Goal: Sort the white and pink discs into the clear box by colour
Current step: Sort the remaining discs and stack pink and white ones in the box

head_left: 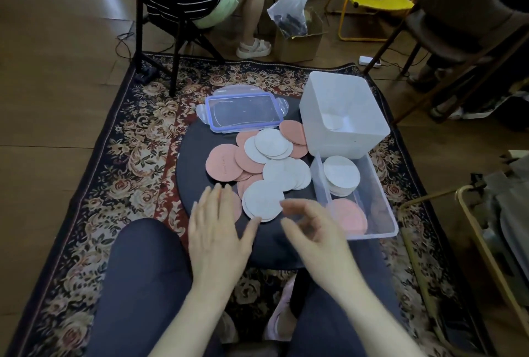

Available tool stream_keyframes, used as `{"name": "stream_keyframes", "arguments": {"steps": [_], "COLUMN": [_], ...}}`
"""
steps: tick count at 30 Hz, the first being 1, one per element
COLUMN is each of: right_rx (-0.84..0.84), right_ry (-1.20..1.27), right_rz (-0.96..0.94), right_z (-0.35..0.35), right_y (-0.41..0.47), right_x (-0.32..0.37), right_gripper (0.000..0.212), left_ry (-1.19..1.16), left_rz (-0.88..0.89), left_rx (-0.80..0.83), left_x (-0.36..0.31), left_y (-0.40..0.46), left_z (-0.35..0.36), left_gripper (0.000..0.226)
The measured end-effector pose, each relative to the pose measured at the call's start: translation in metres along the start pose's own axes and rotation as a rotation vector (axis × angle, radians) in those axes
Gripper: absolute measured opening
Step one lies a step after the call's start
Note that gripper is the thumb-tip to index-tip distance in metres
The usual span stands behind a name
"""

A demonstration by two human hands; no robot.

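Head view: left hand [219, 228] is laid flat & released on a pink disc [237, 207]; right hand [309, 223] loosely curled, nothing held. Discs [272, 162] piled on worktop [194, 156]; box [380, 213] part-sorted. Risk: overlapped discs could be lifted 2 at once, colours mixed.

— Where's the left hand [217, 230]?
— Lower middle of the frame, palm down, fingers straight and together, thumb spread toward the right.
— And the right hand [312, 228]?
— Just right of it, blurred, fingers loosely curled with thumb near forefinger, holding nothing. Both bare forearms rise from the bottom edge.
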State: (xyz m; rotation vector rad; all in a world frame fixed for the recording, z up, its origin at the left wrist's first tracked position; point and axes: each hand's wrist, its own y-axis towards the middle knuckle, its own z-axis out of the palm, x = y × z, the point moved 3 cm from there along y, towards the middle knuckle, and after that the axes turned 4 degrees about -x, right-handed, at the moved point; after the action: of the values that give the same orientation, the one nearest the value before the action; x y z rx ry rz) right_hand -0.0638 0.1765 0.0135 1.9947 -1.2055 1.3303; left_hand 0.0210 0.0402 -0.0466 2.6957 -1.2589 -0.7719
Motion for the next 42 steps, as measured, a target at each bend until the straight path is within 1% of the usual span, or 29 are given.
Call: {"name": "stream_keyframes", "arguments": {"steps": [2,3,6,8,12,14,17,19,22,24,25,26,28,29,31,33,35,38,39,40,42], "right_rx": [-0.023,-0.050,-0.115,-0.131,-0.131,-0.131,-0.185,-0.240,-0.260,-0.231,-0.206,-0.176,-0.131,-0.128,-0.159,-0.198,-0.210,-0.154,-0.135,-0.126,-0.135], "right_ry": [-0.245,-0.314,-0.356,-0.362,-0.377,-0.322,-0.235,-0.171,-0.027,0.079,0.122,0.153,0.156,0.138,0.095,0.003,-0.122,-0.329,-0.403,-0.456,-0.486], "right_rz": [-0.046,-0.057,-0.015,0.038,0.097,0.135,0.163,0.158,0.167,0.189,0.195,0.196,0.189,0.186,0.176,0.154,0.118,0.102,0.103,0.094,0.071], "right_z": [0.016,0.021,0.032,0.036,0.037,0.035,0.028,0.025,0.022,0.022,0.024,0.025,0.028,0.029,0.028,0.027,0.027,0.031,0.033,0.035,0.038], "right_y": [0.008,0.013,0.030,0.037,0.043,0.044,0.041,0.035,0.024,0.015,0.011,0.009,0.007,0.008,0.012,0.018,0.023,0.030,0.031,0.031,0.029], "right_x": [-0.010,-0.014,-0.019,-0.020,-0.021,-0.022,-0.025,-0.027,-0.028,-0.028,-0.027,-0.027,-0.026,-0.027,-0.027,-0.027,-0.023,-0.018,-0.017,-0.017,-0.017], "right_gripper": [0.036,0.043,0.060,0.062,0.056,0.042,0.019,0.011,0.013,0.013,0.015,0.016,0.018,0.018,0.015,0.003,0.022,0.057,0.066,0.070,0.070], "left_ry": [0.097,0.129,0.170,0.187,0.210,0.189,0.054,-0.090,-0.270,-0.323,-0.370,-0.459,-0.722,-0.825,-0.948,-1.086,-1.205,-1.286,-1.304,-1.319,-1.332], "left_rz": [0.008,0.024,0.064,0.075,0.122,0.127,0.108,0.081,0.052,0.030,-0.011,-0.093,-0.302,-0.389,-0.539,-0.702,-0.800,-0.858,-0.874,-0.888,-0.905], "left_rx": [0.072,0.089,0.110,0.128,0.173,0.175,0.101,0.020,-0.078,-0.078,-0.051,-0.006,0.092,0.109,0.083,0.059,0.053,0.029,0.023,0.023,0.040], "left_x": [0.004,0.004,0.003,0.006,0.007,0.008,0.009,0.007,-0.002,-0.008,-0.010,-0.010,-0.010,-0.008,-0.003,0.000,0.001,0.004,0.005,0.005,0.007], "left_y": [-0.004,-0.006,-0.010,-0.006,0.006,0.008,0.004,0.001,-0.004,-0.006,-0.007,-0.008,-0.007,-0.006,-0.003,0.001,0.003,0.008,0.009,0.010,0.012], "left_z": [0.005,0.007,0.010,0.012,0.012,0.011,0.007,0.001,-0.011,-0.017,-0.019,-0.019,-0.017,-0.016,-0.015,-0.015,-0.014,-0.010,-0.008,-0.007,-0.005], "left_gripper": [0.082,0.084,0.087,0.090,0.096,0.096,0.081,0.068,0.051,0.048,0.047,0.045,0.030,0.023,0.013,0.006,0.013,0.015,0.016,0.017,0.019]}}
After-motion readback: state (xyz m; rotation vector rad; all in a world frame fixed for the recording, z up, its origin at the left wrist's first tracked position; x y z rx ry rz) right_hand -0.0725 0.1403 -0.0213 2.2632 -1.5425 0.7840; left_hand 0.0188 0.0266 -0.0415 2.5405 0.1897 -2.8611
